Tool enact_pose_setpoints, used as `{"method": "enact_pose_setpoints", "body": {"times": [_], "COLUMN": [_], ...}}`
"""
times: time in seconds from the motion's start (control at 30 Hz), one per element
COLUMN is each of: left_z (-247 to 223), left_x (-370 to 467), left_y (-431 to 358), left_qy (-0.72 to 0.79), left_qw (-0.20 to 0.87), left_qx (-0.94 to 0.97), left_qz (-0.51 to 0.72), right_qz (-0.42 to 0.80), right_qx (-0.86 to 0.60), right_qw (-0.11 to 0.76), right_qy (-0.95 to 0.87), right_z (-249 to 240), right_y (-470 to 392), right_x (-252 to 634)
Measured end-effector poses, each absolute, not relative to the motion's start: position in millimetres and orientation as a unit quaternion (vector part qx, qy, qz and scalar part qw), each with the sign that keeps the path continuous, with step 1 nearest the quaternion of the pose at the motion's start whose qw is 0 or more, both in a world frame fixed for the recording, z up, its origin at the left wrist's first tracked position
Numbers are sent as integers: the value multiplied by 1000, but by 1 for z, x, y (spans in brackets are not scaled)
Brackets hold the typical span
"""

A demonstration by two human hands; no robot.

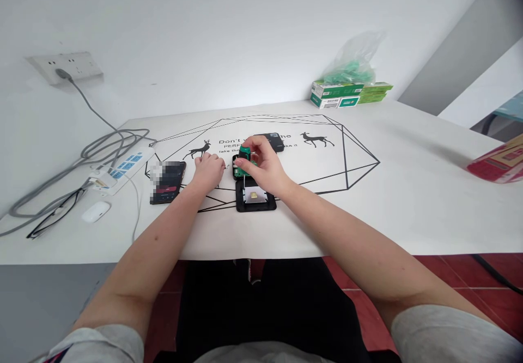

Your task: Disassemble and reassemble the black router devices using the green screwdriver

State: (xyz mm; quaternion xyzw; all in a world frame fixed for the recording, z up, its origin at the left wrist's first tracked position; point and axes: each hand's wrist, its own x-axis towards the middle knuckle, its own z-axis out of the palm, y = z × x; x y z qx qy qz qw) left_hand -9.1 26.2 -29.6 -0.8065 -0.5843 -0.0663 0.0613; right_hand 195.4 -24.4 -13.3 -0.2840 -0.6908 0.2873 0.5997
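Note:
My right hand (265,164) is closed around the green and black handle of a screwdriver (244,151). Its thin metal shaft points down at an opened black device, with a green circuit board (241,171) in the upper half. The lower half is a black casing (255,207) that holds a silvery plate (247,195) with a small gold square on it. Whether the tip touches a screw cannot be made out. My left hand (209,171) rests on the table left of the device, fingers curled down; what lies under them is hidden. Tiny dark specks lie beside its fingertips.
Behind my right hand lies a black phone (275,142). On the left are another phone (174,180), a power strip (128,168), coiled grey cable (92,147), glasses (57,213) and a white earbud case (96,211). Green boxes (337,90) with a plastic bag stand at the back right.

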Motion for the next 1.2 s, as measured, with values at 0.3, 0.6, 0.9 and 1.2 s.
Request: {"method": "enact_pose_setpoints", "body": {"times": [0.3,0.6,0.9,1.2], "left_z": [-29,-18,-7,-6], "left_x": [-10,-2,-14,-15], "left_y": [26,16,5,2], "left_qy": [-588,-541,-386,-335], "left_qw": [63,-96,-451,-521], "left_qx": [-802,-810,-771,-763], "left_qz": [-81,-205,-231,-182], "right_qz": [372,274,255,261], "right_qx": [-212,-288,-319,-297], "right_qw": [580,576,631,676], "right_qy": [-693,-714,-660,-622], "right_z": [-14,-16,-24,-22], "right_y": [-23,-22,-5,2], "right_x": [199,196,213,225]}}
